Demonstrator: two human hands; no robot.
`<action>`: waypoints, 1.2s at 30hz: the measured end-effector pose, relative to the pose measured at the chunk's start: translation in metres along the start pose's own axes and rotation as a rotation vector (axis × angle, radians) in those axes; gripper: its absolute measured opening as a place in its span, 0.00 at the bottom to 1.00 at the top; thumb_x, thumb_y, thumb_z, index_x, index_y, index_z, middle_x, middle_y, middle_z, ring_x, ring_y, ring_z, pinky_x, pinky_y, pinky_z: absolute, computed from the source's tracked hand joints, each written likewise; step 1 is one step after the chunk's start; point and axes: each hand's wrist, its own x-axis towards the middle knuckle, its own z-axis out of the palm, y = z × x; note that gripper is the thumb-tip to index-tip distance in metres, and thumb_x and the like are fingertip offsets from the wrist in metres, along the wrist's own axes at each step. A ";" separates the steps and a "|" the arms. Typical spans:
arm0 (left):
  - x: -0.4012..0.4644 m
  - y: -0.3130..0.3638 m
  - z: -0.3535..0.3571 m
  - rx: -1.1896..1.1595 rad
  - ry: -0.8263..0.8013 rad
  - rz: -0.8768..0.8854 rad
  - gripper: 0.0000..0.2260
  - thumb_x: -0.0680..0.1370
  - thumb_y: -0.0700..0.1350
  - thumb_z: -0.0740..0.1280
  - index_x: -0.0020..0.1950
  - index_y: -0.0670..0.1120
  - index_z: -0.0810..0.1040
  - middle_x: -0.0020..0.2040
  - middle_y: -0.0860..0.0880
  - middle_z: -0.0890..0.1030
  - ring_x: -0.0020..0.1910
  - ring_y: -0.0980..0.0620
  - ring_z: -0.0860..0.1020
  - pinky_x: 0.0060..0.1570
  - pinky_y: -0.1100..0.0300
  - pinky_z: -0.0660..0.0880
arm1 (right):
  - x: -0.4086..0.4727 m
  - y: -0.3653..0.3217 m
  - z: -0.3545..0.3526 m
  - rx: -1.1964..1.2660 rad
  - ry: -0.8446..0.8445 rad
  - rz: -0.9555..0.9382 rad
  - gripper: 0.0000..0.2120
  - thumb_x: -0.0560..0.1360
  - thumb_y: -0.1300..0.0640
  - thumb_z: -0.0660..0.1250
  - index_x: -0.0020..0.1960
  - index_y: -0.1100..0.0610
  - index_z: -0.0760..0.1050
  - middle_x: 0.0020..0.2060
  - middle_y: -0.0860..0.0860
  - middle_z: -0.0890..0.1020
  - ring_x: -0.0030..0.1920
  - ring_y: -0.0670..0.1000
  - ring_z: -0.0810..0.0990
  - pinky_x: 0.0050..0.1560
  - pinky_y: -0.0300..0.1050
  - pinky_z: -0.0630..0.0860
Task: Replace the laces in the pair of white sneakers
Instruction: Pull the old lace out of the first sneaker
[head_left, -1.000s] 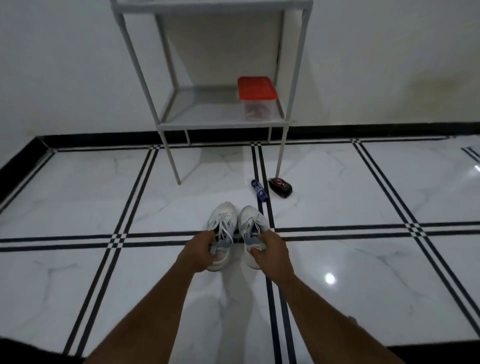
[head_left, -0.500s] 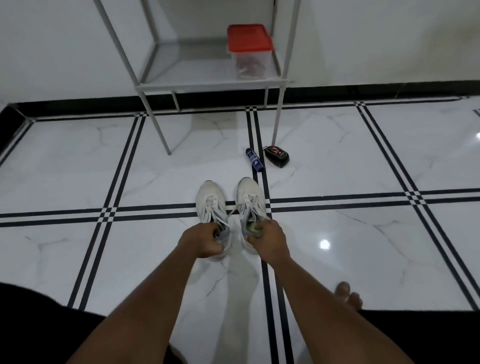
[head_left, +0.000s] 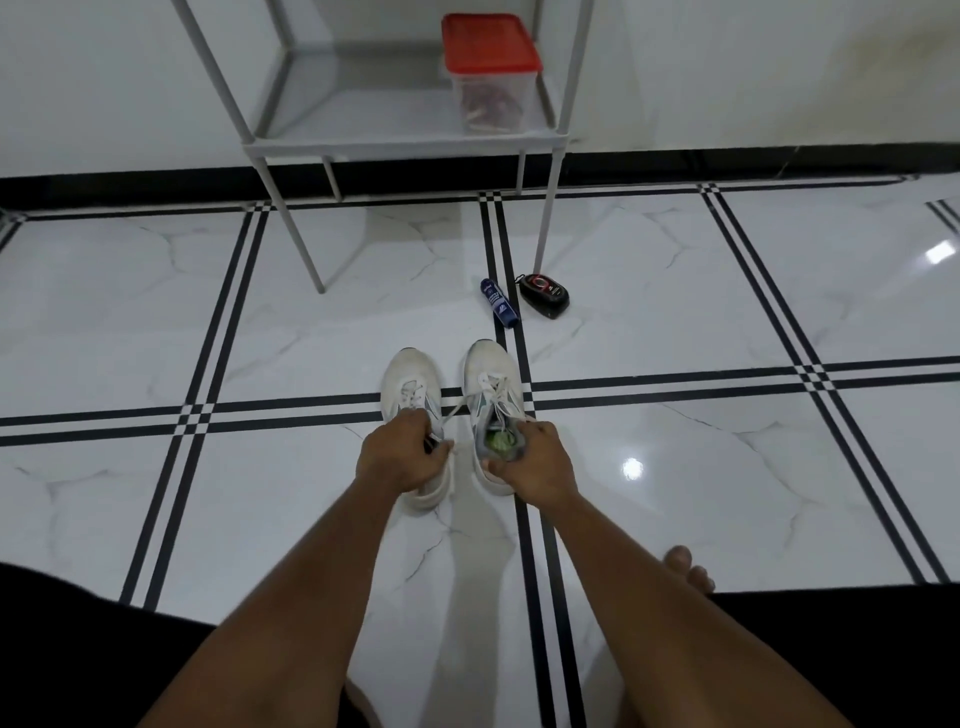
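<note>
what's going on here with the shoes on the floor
A person sits on the white marble-look tiled floor with a pair of white lace-up sneakers in front of them. The left hand grips the heel end of the left white sneaker, and the right hand grips the collar of the right white sneaker. Both shoes are still laced. A small blue bottle and a black-and-red oval case lie beyond them, near a grey metal shelf holding a red-lidded clear plastic box.

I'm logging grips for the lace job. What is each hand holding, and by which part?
Left hand grips the left sneaker at its collar. Right hand holds the right sneaker by its heel opening.
</note>
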 end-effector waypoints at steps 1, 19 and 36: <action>0.003 0.005 0.002 0.009 0.057 0.052 0.12 0.80 0.59 0.65 0.52 0.51 0.75 0.51 0.52 0.79 0.46 0.45 0.81 0.47 0.51 0.78 | 0.001 0.000 -0.001 0.003 -0.007 -0.002 0.38 0.68 0.44 0.82 0.75 0.51 0.74 0.68 0.50 0.72 0.65 0.53 0.80 0.66 0.47 0.76; 0.084 0.059 0.025 -0.218 -0.032 0.153 0.04 0.80 0.44 0.67 0.52 0.49 0.81 0.51 0.49 0.83 0.49 0.46 0.81 0.50 0.48 0.79 | 0.032 -0.008 -0.001 -0.140 -0.053 0.029 0.22 0.61 0.32 0.74 0.47 0.46 0.80 0.52 0.48 0.78 0.46 0.49 0.83 0.49 0.52 0.84; 0.109 0.091 -0.102 -1.130 0.169 -0.056 0.09 0.85 0.46 0.62 0.63 0.45 0.73 0.61 0.46 0.78 0.57 0.43 0.83 0.56 0.49 0.83 | 0.024 -0.003 0.006 -0.074 -0.088 0.061 0.29 0.66 0.34 0.73 0.64 0.46 0.80 0.63 0.53 0.71 0.62 0.61 0.80 0.64 0.55 0.79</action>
